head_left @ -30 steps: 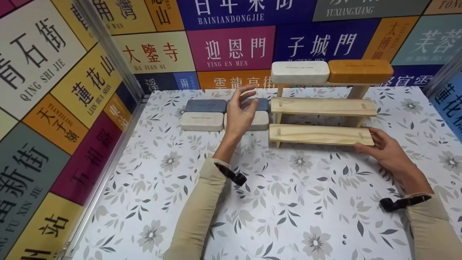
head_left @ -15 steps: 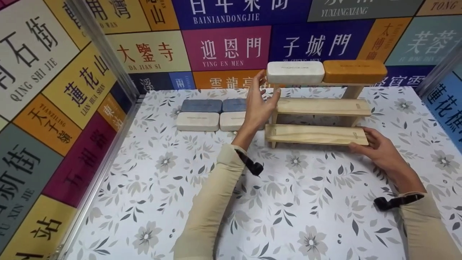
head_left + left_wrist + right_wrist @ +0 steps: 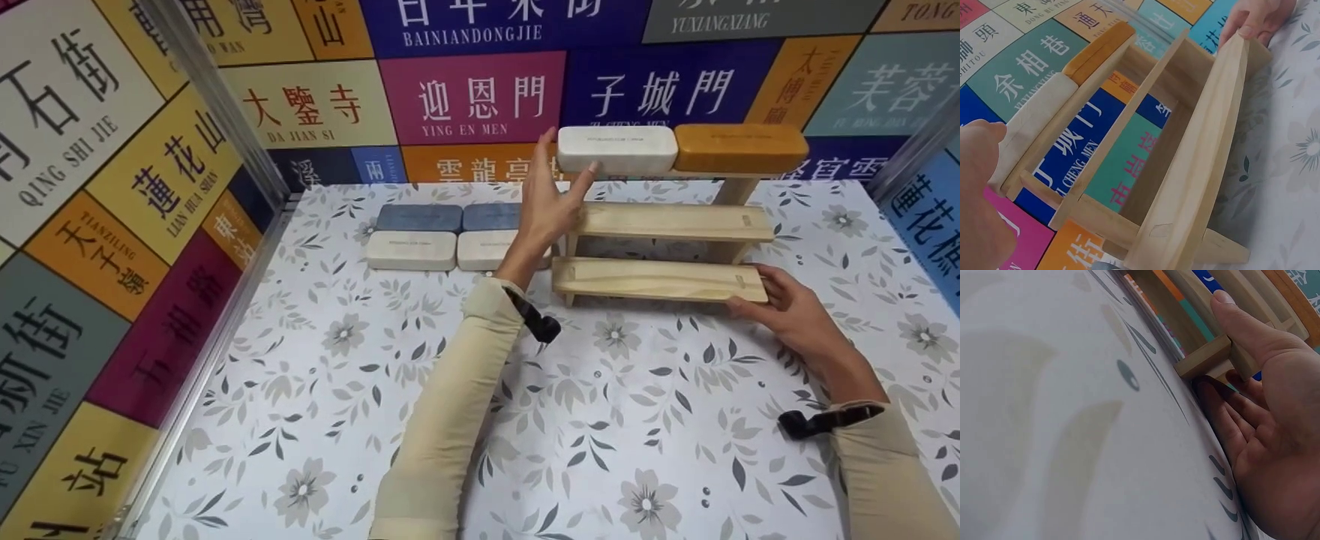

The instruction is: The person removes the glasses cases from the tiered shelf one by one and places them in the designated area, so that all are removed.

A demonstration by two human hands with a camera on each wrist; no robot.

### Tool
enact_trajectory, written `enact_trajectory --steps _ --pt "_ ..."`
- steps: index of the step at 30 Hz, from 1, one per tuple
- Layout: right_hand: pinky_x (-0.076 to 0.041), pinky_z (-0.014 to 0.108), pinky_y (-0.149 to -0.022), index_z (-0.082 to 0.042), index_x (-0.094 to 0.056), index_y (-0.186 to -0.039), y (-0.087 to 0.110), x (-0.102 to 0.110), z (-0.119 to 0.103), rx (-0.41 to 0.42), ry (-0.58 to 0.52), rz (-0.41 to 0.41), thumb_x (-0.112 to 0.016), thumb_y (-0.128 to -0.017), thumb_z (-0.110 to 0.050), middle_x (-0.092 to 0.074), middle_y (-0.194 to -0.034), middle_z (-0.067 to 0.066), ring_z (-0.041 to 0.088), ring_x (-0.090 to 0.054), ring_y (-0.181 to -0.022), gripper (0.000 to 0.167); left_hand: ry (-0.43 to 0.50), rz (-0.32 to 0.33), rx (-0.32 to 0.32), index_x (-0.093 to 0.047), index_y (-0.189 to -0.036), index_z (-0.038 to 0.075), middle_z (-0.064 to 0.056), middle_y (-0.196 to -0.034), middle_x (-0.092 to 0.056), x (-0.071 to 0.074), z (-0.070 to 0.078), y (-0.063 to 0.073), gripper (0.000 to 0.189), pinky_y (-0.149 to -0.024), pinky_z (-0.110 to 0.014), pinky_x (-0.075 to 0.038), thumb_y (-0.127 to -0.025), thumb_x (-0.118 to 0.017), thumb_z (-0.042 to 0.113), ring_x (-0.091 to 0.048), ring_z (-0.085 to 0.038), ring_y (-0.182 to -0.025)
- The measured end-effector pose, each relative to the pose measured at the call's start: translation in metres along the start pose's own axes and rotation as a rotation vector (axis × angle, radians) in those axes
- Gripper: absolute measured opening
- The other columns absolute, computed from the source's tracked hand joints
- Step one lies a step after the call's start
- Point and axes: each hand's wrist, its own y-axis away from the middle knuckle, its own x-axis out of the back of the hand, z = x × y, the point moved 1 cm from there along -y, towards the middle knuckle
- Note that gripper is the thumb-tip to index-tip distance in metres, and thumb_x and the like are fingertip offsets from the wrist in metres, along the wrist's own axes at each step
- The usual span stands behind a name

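Position of the white block [image 3: 616, 148]: on the left half of the top tier of the wooden rack [image 3: 667, 281], set end to end with the orange block [image 3: 741, 148], with little or no gap seen between them. Its long axis is noted as running left to right, in line with the tier.

Relation judged decisive: the left end of the white block is met by the left grip [image 3: 550, 202], a bare hand, so that the block's length extends rightward from it. The grip is set at the near left corner, not centred on the length. The thumb [image 3: 589, 173] is placed at the lower front edge; the fingers are held up beside the left end. Thumb and fingers are seen spread apart with the corner between them. Whether the block is clamped cannot be told, as its back face is hidden.

The right grip [image 3: 787, 311] is clamped on the right end of the rack's lowest board; in the right wrist view the thumb is laid over the board and the fingers are seen below it. Being low and on the opposite side, it is recorded as the farther of the two from the white block.

Rightward travel is judged to be blocked by the orange block; upward or leftward travel appears less hindered. Left of the rack, two blue-grey blocks [image 3: 419, 218] and two cream blocks [image 3: 411, 250] are laid on the desk [image 3: 570, 420], their long axes roughly parallel to the white block's.
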Motion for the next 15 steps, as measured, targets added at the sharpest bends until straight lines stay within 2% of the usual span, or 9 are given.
enact_trajectory --steps 8,15 --pt "-0.054 0.007 -0.092 -0.001 -0.029 -0.168 0.0002 -0.0006 0.0002 -0.003 0.019 0.005 -0.071 -0.105 -0.011 -0.063 -0.132 -0.028 -0.008 -0.067 -0.113 0.076 0.002 -0.011 -0.032 -0.025 -0.172 0.013 -0.008 -0.171 -0.045 -0.0088 0.0003 -0.0021 0.080 -0.128 -0.022 -0.035 -0.107 -0.070 0.025 -0.046 -0.018 -0.155" --pt "-0.056 0.009 -0.089 -0.003 -0.036 -0.165 -0.0003 -0.0009 0.0013 -0.007 -0.108 0.003 -0.073 -0.103 -0.004 -0.068 -0.132 -0.020 -0.003 -0.071 -0.110 0.072 -0.050 -0.022 0.006 -0.027 -0.171 0.015 -0.006 -0.172 -0.042 -0.0085 0.0068 -0.0062 0.074 -0.125 -0.020 -0.037 -0.109 -0.066 0.023 -0.044 -0.016 -0.155"
